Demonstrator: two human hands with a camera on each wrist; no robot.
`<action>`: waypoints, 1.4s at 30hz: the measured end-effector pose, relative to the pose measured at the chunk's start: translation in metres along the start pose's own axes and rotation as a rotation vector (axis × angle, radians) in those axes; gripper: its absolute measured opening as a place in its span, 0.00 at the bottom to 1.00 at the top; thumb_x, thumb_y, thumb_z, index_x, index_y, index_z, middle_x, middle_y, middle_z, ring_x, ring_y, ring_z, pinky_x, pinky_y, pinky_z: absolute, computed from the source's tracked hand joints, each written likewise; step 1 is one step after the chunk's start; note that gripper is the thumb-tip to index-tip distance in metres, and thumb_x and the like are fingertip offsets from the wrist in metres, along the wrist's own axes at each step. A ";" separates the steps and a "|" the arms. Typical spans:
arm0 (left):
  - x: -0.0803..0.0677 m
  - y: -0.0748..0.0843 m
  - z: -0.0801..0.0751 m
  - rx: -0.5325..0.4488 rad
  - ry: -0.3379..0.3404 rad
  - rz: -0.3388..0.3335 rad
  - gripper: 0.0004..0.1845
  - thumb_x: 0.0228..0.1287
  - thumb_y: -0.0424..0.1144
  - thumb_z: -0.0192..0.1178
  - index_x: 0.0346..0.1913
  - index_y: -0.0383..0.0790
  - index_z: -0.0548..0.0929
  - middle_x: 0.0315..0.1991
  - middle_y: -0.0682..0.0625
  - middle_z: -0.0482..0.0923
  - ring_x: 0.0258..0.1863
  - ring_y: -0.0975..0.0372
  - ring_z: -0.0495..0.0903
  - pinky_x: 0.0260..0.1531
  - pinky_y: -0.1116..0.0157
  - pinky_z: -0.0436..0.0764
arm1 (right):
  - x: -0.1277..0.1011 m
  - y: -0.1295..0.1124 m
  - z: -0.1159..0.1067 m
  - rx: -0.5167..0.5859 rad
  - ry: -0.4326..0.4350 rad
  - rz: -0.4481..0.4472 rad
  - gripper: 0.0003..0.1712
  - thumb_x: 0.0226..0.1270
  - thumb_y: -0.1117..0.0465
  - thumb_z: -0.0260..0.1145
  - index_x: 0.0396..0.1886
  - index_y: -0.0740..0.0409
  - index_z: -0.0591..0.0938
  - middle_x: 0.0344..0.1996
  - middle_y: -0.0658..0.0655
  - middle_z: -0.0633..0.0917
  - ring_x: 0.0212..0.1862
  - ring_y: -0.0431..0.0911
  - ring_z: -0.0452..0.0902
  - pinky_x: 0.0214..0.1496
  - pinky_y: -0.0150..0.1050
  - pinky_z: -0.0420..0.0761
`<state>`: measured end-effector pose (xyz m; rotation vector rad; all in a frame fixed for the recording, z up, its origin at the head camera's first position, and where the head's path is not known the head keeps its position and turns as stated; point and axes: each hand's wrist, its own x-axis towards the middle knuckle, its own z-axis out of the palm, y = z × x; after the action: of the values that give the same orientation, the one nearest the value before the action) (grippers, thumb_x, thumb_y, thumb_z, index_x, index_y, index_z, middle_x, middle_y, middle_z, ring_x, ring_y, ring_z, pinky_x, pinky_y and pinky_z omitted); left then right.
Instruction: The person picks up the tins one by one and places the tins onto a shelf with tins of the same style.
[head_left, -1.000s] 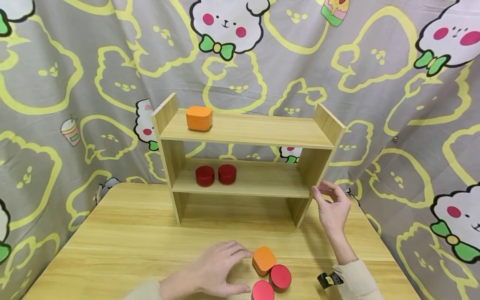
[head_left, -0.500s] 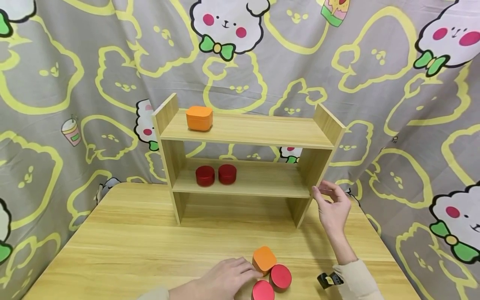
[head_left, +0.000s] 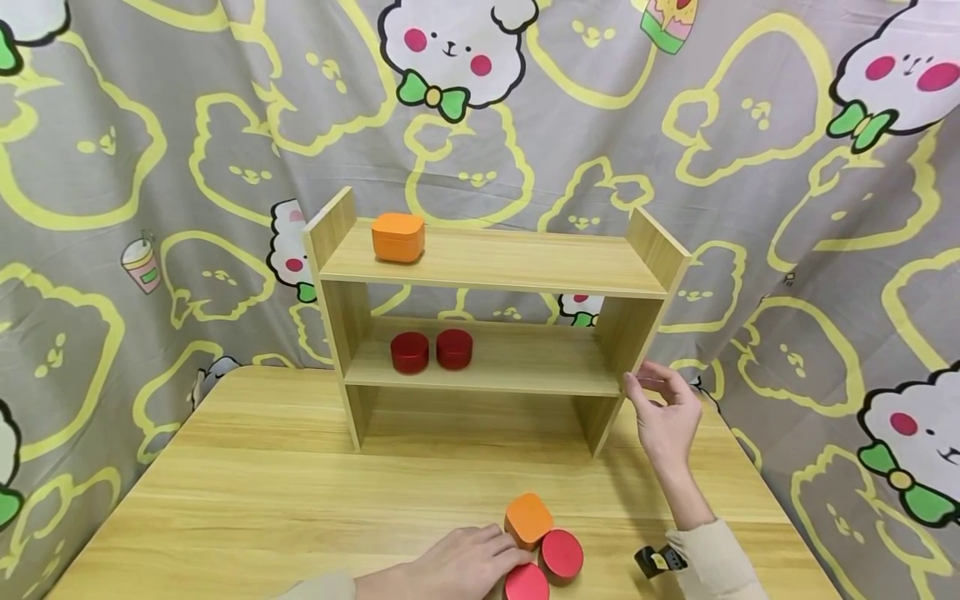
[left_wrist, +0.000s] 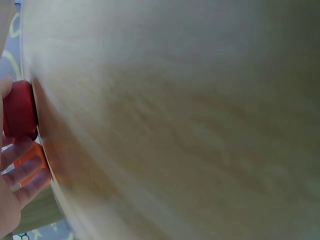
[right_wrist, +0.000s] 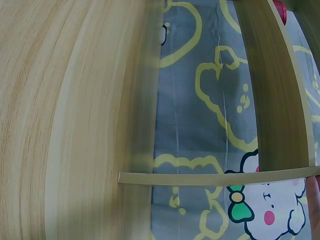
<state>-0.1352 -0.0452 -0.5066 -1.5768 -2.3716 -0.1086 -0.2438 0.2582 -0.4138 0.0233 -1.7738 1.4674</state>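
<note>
My left hand (head_left: pixel 476 565) has its fingers and thumb around the nearest round red box (head_left: pixel 527 583) at the table's front. The left wrist view shows the thumb on one side of that red box (left_wrist: pixel 20 110) and the fingers on the other. An orange rounded-square box (head_left: pixel 529 518) and another round red box (head_left: pixel 562 556) stand right beside the fingertips. My right hand (head_left: pixel 667 412) holds the right side panel of the wooden shelf (head_left: pixel 495 258), thumb at its front edge. Only a bit of the right fingers (right_wrist: pixel 313 200) shows in the right wrist view.
On the shelf's top board sits an orange box (head_left: pixel 398 238), toward the left. Two round red boxes, one at the left (head_left: pixel 409 352) and its neighbour (head_left: pixel 454 349), stand on the middle board. A patterned curtain (head_left: pixel 225 167) hangs behind the wooden table (head_left: pixel 247 475).
My left hand has moved right and toward the front edge, its fingers closing in around the nearest red box. The right hand stays on the shelf panel. The boxes have not moved.
</note>
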 end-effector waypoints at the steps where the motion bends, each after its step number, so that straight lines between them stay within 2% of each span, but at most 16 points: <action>1: 0.001 0.000 0.000 -0.004 -0.004 -0.001 0.30 0.71 0.66 0.60 0.66 0.52 0.82 0.55 0.62 0.85 0.47 0.73 0.79 0.42 0.82 0.76 | 0.000 0.000 0.000 0.002 -0.001 -0.003 0.15 0.61 0.74 0.76 0.48 0.69 0.88 0.31 0.33 0.86 0.34 0.25 0.83 0.30 0.19 0.80; 9: 0.003 -0.003 -0.004 -0.023 -0.022 -0.022 0.29 0.70 0.66 0.61 0.64 0.53 0.83 0.54 0.62 0.85 0.44 0.74 0.77 0.37 0.83 0.74 | 0.000 -0.003 0.000 0.008 -0.009 -0.011 0.14 0.61 0.73 0.76 0.48 0.68 0.88 0.31 0.33 0.86 0.34 0.25 0.84 0.30 0.19 0.80; 18: 0.005 -0.004 0.000 -0.014 0.003 -0.002 0.24 0.71 0.64 0.62 0.60 0.54 0.84 0.51 0.63 0.85 0.42 0.74 0.75 0.38 0.83 0.72 | 0.000 -0.003 0.000 0.012 -0.008 -0.010 0.14 0.61 0.73 0.76 0.48 0.69 0.88 0.31 0.33 0.86 0.33 0.26 0.84 0.30 0.19 0.80; 22: 0.005 -0.006 -0.001 -0.028 -0.011 -0.006 0.26 0.68 0.67 0.63 0.59 0.55 0.84 0.49 0.63 0.85 0.38 0.74 0.71 0.36 0.84 0.66 | 0.000 -0.004 0.000 0.012 -0.005 -0.008 0.14 0.61 0.73 0.76 0.48 0.68 0.88 0.31 0.33 0.86 0.33 0.25 0.84 0.29 0.19 0.80; 28: 0.004 -0.009 -0.005 -0.029 -0.048 -0.015 0.29 0.65 0.70 0.63 0.59 0.56 0.84 0.51 0.65 0.85 0.41 0.74 0.73 0.39 0.81 0.70 | 0.000 -0.004 -0.001 0.010 -0.005 -0.012 0.14 0.61 0.73 0.76 0.48 0.69 0.88 0.31 0.33 0.86 0.33 0.25 0.83 0.30 0.19 0.80; 34: 0.000 -0.010 -0.006 0.004 0.001 0.008 0.28 0.65 0.71 0.63 0.57 0.56 0.85 0.49 0.64 0.86 0.43 0.73 0.76 0.39 0.80 0.72 | -0.002 -0.004 -0.001 0.007 -0.007 -0.009 0.14 0.62 0.72 0.76 0.47 0.68 0.88 0.31 0.33 0.86 0.34 0.25 0.84 0.30 0.19 0.80; 42: -0.004 -0.014 -0.007 0.044 0.091 0.018 0.29 0.59 0.71 0.68 0.53 0.56 0.85 0.45 0.65 0.85 0.42 0.72 0.77 0.42 0.79 0.76 | -0.001 -0.003 -0.001 0.011 -0.006 -0.010 0.14 0.61 0.73 0.76 0.47 0.68 0.88 0.31 0.34 0.86 0.34 0.26 0.84 0.30 0.19 0.80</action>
<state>-0.1455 -0.0555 -0.4997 -1.5395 -2.2742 -0.1204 -0.2415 0.2575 -0.4121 0.0418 -1.7680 1.4709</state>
